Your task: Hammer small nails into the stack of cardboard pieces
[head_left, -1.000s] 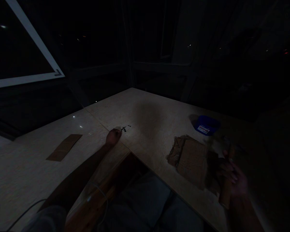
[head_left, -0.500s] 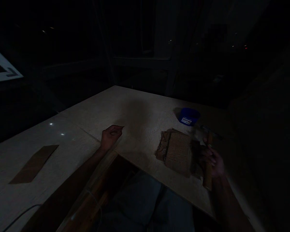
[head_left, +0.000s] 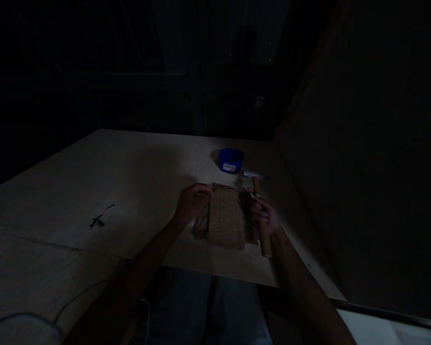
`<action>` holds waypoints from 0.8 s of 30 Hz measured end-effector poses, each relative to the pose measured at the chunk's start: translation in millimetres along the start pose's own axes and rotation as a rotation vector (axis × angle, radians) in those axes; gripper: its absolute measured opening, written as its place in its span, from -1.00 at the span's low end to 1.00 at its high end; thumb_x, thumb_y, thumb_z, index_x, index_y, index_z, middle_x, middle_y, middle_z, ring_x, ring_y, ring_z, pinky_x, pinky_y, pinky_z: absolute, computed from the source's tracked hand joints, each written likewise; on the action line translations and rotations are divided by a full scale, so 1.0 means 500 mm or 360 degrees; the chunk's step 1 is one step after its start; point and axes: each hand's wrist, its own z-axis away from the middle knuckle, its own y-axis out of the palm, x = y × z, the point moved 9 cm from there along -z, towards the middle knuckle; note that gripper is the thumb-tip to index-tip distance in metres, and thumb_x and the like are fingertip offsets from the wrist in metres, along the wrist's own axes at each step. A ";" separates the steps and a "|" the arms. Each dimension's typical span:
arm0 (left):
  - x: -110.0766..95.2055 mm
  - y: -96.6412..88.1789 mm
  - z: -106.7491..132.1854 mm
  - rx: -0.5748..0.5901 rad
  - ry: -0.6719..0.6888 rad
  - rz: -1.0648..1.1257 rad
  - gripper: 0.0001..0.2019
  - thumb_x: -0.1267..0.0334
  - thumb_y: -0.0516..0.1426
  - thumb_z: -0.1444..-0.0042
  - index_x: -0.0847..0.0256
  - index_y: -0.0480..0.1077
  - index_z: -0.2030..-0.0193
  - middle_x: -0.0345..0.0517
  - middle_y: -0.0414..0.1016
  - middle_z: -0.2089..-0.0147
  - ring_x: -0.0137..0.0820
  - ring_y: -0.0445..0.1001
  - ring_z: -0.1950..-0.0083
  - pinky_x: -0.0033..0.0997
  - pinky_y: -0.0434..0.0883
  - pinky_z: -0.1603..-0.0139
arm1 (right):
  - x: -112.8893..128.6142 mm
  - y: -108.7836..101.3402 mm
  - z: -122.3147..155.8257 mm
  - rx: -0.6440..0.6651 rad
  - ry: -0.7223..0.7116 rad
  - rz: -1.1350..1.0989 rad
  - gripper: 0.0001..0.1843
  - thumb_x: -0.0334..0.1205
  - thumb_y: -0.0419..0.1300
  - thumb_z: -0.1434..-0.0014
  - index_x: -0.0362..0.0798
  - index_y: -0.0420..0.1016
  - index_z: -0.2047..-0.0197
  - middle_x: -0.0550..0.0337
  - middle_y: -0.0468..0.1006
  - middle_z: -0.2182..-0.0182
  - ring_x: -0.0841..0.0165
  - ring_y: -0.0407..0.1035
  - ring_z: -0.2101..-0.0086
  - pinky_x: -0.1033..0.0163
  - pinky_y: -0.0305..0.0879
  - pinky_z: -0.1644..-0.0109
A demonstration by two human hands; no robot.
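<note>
1. Hammer (head_left: 265, 240), wooden-handled: it lies along the right side of the cardboard stack, handle end toward the front edge of the surface (head_left: 143, 172), metal head toward the back edge.
2. Right hand (head_left: 265, 216): fingers closed around the hammer's handle, as in the earlier frames. Whether the hammer rests on the surface or is lifted cannot be told.
3. Left hand (head_left: 191, 207): since half a second ago it has moved from beside the fasteners to the far left corner of the cardboard stack. Thumb and fingertips are drawn close together; darkness hides whether anything is pinched between them.
4. Cardboard stack (head_left: 224, 223): near the front edge of the surface, between the two hands, its top sheet marked with dotted rows.
5. Fasteners (head_left: 97, 222), dark and slender: a loose cluster toward the left edge, well apart from the cardboard stack, now uncovered by the left hand.
6. Blue container (head_left: 223, 162): behind the cardboard stack, near the hammer's head, a white label (head_left: 229, 167) on its front.
</note>
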 end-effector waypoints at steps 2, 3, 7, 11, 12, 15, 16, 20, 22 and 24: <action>0.021 0.029 -0.008 0.0067 -0.0064 0.0095 -0.84 0.18 0.28 0.13 0.20 0.48 0.43 0.01 0.67 0.14 -0.21 0.63 0.09 -0.29 0.52 0.15 | 0.001 0.004 0.001 -0.0001 -0.0015 0.0077 -0.67 -0.30 0.31 -0.15 0.03 0.46 0.00 0.53 0.20 0.61 0.67 -0.07 0.75 0.65 -0.12 0.78; 0.032 0.043 -0.011 0.0107 -0.0116 0.0142 -0.83 0.18 0.28 0.13 0.20 0.46 0.43 0.02 0.67 0.13 -0.22 0.63 0.12 -0.32 0.51 0.21 | 0.002 0.006 0.001 -0.0005 -0.0022 0.0107 -0.66 -0.30 0.31 -0.15 0.04 0.46 -0.01 0.53 0.19 0.61 0.67 -0.07 0.75 0.65 -0.12 0.78; 0.067 0.094 -0.017 0.0254 -0.0294 0.0245 -0.81 0.17 0.25 0.10 0.22 0.40 0.40 0.03 0.67 0.16 -0.35 0.60 0.37 -0.46 0.38 0.44 | -0.002 0.014 0.002 -0.0058 -0.0004 0.0143 -0.61 -0.29 0.33 -0.11 0.05 0.43 -0.02 0.54 0.20 0.62 0.67 -0.09 0.75 0.65 -0.13 0.76; 0.082 0.125 -0.030 0.0296 -0.0324 0.0285 -0.82 0.18 0.24 0.10 0.21 0.38 0.41 -0.04 0.66 0.29 -0.43 0.54 0.45 -0.52 0.31 0.50 | -0.013 0.024 0.001 -0.0156 0.0026 0.0202 -0.53 -0.29 0.36 -0.03 0.03 0.40 -0.03 0.55 0.22 0.65 0.66 -0.15 0.75 0.62 -0.18 0.77; 0.086 0.130 -0.034 0.0299 -0.0325 0.0285 -0.83 0.19 0.24 0.11 0.21 0.39 0.41 -0.07 0.65 0.32 -0.43 0.53 0.46 -0.52 0.32 0.50 | -0.015 0.026 0.001 -0.0191 0.0018 0.0243 -0.51 -0.29 0.37 -0.02 0.02 0.39 -0.03 0.55 0.23 0.65 0.66 -0.15 0.75 0.61 -0.20 0.77; 0.099 0.137 -0.046 0.0270 -0.0289 0.0256 -0.81 0.19 0.26 0.14 0.19 0.39 0.42 -0.17 0.59 0.43 -0.44 0.49 0.48 -0.49 0.37 0.45 | -0.023 0.025 0.004 -0.0354 -0.0041 0.0443 -0.47 -0.27 0.36 0.01 0.03 0.34 -0.04 0.55 0.26 0.65 0.63 -0.13 0.76 0.57 -0.19 0.79; 0.105 0.139 -0.050 0.0263 -0.0271 0.0235 -0.80 0.18 0.28 0.15 0.19 0.40 0.42 -0.19 0.57 0.45 -0.44 0.49 0.48 -0.48 0.39 0.44 | -0.025 0.023 0.006 -0.0421 -0.0063 0.0521 -0.47 -0.26 0.35 0.02 0.03 0.33 -0.04 0.55 0.27 0.65 0.62 -0.11 0.76 0.56 -0.17 0.80; 0.127 0.147 -0.056 0.0306 -0.0210 0.0161 -0.75 0.11 0.33 0.12 0.19 0.44 0.38 -0.16 0.59 0.42 -0.40 0.54 0.43 -0.42 0.45 0.34 | -0.034 0.018 0.010 -0.0580 -0.0152 0.0756 -0.47 -0.21 0.31 0.02 0.00 0.29 -0.04 0.54 0.33 0.64 0.60 -0.06 0.78 0.47 0.08 0.78; 0.133 0.149 -0.056 0.0358 -0.0164 0.0116 -0.74 0.06 0.32 0.06 0.19 0.48 0.35 -0.11 0.62 0.36 -0.35 0.58 0.38 -0.38 0.49 0.28 | -0.033 0.018 0.009 -0.0585 -0.0211 0.0829 -0.47 -0.21 0.30 0.01 -0.01 0.29 -0.04 0.53 0.38 0.62 0.59 -0.01 0.78 0.39 0.26 0.70; 0.132 0.151 -0.057 0.0417 -0.0079 0.0011 -0.75 0.04 0.29 0.00 0.18 0.51 0.32 -0.09 0.65 0.32 -0.31 0.61 0.30 -0.35 0.51 0.21 | -0.031 0.018 0.008 -0.0575 -0.0243 0.0888 -0.49 -0.22 0.30 0.01 -0.01 0.30 -0.03 0.51 0.44 0.60 0.56 0.11 0.76 0.33 0.35 0.61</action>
